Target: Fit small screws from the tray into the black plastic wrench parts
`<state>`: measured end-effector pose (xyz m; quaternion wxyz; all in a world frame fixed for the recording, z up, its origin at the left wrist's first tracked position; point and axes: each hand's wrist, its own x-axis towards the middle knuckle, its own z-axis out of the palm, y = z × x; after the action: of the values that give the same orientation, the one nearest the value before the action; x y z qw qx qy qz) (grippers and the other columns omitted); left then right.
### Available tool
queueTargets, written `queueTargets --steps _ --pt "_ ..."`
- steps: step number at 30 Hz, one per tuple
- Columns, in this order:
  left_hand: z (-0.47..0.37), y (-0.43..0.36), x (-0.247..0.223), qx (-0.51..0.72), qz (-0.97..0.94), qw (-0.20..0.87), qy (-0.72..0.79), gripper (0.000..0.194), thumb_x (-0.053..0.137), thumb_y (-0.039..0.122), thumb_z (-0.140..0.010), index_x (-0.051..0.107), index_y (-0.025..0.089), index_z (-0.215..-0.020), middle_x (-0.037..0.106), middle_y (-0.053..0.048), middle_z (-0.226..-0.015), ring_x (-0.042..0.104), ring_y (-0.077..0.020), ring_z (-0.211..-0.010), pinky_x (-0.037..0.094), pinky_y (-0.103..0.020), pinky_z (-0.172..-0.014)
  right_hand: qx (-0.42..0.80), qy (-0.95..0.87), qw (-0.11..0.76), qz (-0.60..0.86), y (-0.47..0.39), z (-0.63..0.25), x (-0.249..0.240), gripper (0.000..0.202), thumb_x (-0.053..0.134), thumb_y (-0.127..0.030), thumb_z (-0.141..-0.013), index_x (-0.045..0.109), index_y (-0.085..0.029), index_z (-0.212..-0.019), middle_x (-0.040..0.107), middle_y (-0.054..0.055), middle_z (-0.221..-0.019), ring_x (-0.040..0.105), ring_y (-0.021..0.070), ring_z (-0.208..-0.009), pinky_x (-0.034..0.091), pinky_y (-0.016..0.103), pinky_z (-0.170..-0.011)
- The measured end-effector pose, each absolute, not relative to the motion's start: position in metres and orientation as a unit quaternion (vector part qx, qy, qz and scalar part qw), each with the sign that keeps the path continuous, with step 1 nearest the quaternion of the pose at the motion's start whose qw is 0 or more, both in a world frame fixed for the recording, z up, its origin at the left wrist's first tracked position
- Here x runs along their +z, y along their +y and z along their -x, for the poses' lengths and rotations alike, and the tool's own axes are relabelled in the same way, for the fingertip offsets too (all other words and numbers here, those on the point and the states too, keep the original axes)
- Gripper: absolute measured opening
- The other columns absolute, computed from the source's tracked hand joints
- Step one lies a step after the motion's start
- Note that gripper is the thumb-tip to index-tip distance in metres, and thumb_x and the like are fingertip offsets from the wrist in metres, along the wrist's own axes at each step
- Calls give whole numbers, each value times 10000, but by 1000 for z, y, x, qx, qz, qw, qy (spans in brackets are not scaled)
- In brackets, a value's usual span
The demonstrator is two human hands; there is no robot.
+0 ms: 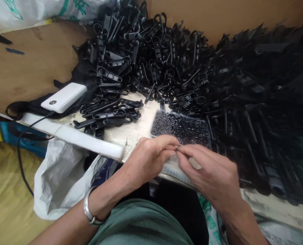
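Observation:
My left hand (151, 158) and my right hand (209, 170) meet at their fingertips in front of the parts box. Each is closed in a pinch around something tiny and dark between them, too small to make out. Just beyond the fingers lies a clear plastic box (180, 127) filled with small dark pieces. Behind it rises a large heap of black plastic parts (153, 51). A smaller group of black parts (110, 114) rests on the pale tabletop (141, 131), left of the box.
A white power bank (64, 97) with a black cable (20, 153) lies at the left. A white strip (72, 136) runs along the table's near edge. Below it hangs a white sack (56, 177). Cardboard (36, 64) stands behind, and more black parts (263, 119) spread right.

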<state>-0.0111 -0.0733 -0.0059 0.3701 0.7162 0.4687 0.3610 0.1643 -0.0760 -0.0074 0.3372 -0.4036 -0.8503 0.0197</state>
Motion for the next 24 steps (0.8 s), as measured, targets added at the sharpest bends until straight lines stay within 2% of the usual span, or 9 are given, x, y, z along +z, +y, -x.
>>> queueTargets --steps 5,10,15,19,24 --pt "15 -72 -9 352 -717 386 462 180 543 137 -886 617 201 -1037 719 32 -910 675 -108 -828 486 -175 -747 23 -836 355 417 -74 -161 -15 124 574 -83 -833 609 -198 -864 691 -9 -808 650 108 -691 508 217 -715" --pt "21 -72 -11 329 -741 366 456 271 537 142 -896 581 221 -1151 721 13 -984 678 -130 -876 487 -194 -750 72 -815 383 428 -74 -159 -21 124 585 -95 -820 618 -214 -829 685 -21 -759 643 115 -641 520 232 -659" --pt "35 -83 -9 301 -783 275 469 377 533 146 -905 491 254 -1263 685 -12 -1109 651 -150 -956 476 -242 -811 116 -782 381 479 -75 -163 -24 89 620 -132 -805 639 -213 -775 691 -20 -739 638 118 -604 517 240 -625" --pt "45 -90 -11 224 -834 170 475 375 561 81 -864 513 220 -1209 613 -72 -1235 582 -217 -1086 417 -365 -922 115 -783 364 491 -75 -165 -27 86 610 -154 -807 648 -215 -759 698 -12 -731 644 135 -592 518 256 -602" --pt "42 -89 -19 199 -828 166 498 274 506 47 -878 557 189 -1107 668 -70 -1076 612 -210 -980 415 -386 -900 120 -798 343 481 -77 -164 -29 94 603 -156 -815 646 -203 -745 700 -8 -733 640 126 -589 503 241 -586"
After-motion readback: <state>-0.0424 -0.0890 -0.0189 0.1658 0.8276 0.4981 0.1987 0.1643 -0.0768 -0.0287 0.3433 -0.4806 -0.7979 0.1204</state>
